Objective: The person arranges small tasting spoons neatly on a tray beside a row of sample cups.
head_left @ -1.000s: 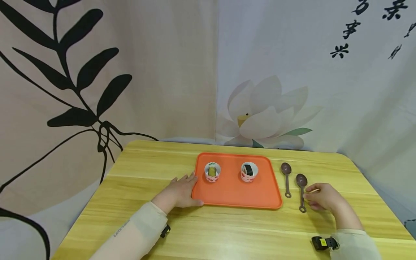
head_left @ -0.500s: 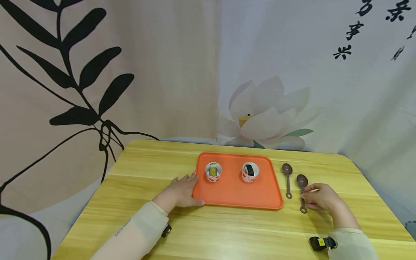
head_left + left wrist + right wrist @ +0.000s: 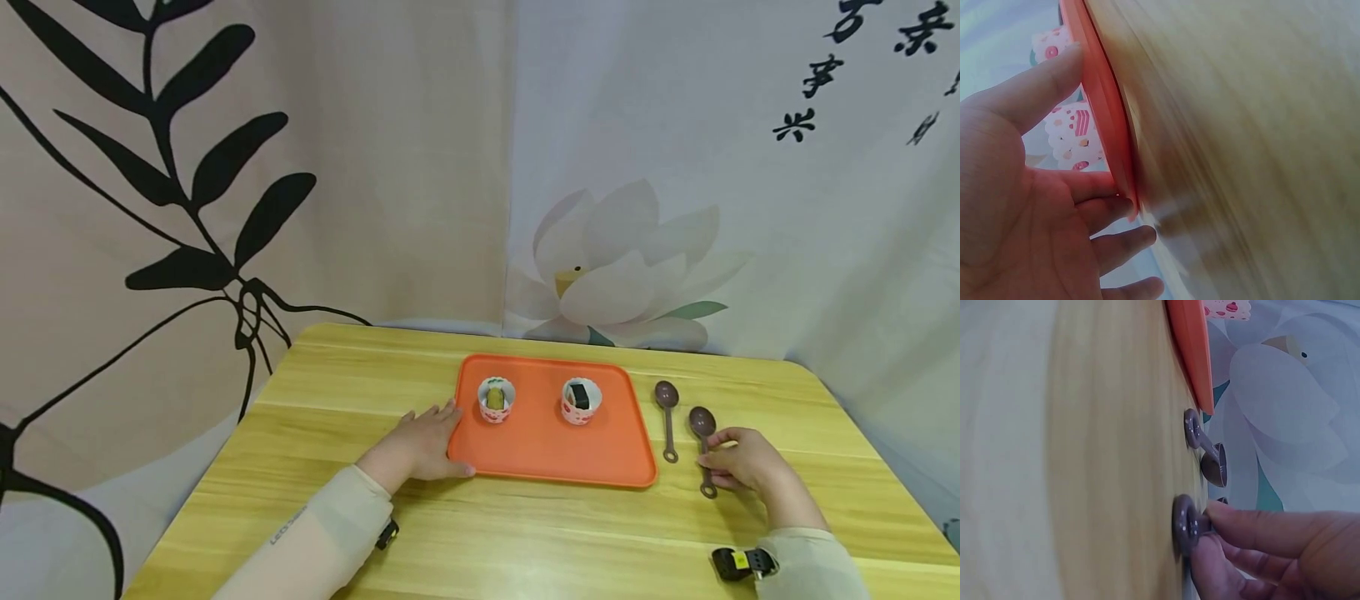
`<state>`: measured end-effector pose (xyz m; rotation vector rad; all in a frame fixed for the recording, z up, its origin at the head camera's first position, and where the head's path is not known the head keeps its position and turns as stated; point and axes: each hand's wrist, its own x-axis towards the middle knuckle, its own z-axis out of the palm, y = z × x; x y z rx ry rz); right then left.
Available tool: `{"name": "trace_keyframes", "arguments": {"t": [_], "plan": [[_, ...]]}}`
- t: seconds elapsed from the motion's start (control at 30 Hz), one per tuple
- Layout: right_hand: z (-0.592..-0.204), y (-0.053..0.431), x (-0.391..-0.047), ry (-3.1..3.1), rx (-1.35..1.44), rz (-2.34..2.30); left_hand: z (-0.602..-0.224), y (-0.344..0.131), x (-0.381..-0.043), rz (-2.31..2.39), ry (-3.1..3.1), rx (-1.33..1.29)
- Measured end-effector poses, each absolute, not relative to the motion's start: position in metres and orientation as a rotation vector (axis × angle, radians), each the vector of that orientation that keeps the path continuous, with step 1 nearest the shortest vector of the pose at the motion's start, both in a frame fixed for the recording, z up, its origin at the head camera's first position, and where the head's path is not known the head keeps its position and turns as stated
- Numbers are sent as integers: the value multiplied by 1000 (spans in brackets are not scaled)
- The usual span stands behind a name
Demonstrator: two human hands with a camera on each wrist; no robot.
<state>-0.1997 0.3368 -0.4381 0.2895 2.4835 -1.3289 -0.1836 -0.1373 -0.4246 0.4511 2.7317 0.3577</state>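
My left hand (image 3: 423,448) lies with spread, fairly straight fingers against the left edge of an orange tray (image 3: 555,460); in the left wrist view its thumb and fingertips touch the rim. On the tray stand two small paper cups with a pink-red print. The left cup (image 3: 496,410) holds something yellow-green, the right cup (image 3: 578,411) a black-and-white piece. Right of the tray, my right hand (image 3: 750,465) pinches the handle of a brown spoon (image 3: 702,423) between thumb and fingers, just above its ring end. A second brown spoon (image 3: 667,398) lies between that one and the tray.
Everything is on a yellow wood-grain table (image 3: 585,542). Behind it hangs a pale curtain (image 3: 405,167) printed with dark leaves, a lotus and characters. A black camera (image 3: 731,564) is strapped to the right wrist.
The right thumb and fingers have closed in from beside the spoon onto its handle. The left hand keeps its place at the tray. The head view has shifted slightly.
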Motion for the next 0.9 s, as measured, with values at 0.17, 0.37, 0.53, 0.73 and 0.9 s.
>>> {"name": "trace_keyframes", "arguments": {"t": [0.17,0.37,0.53,0.73,0.9], "plan": [[-437,336,-200,2503,278,-1302,-426,-137,-184,349,2733,454],[-436,335,-201,2512,260,-1274,-428,-137,-185,361,2736,451],[-436,334,-201,2515,256,-1260,-427,-137,-186,363,2734,446],[-434,333,-200,2509,248,-1256,-424,-136,-184,360,2725,450],[-434,333,-199,2505,241,-1263,-423,-136,-183,349,2726,447]]}}
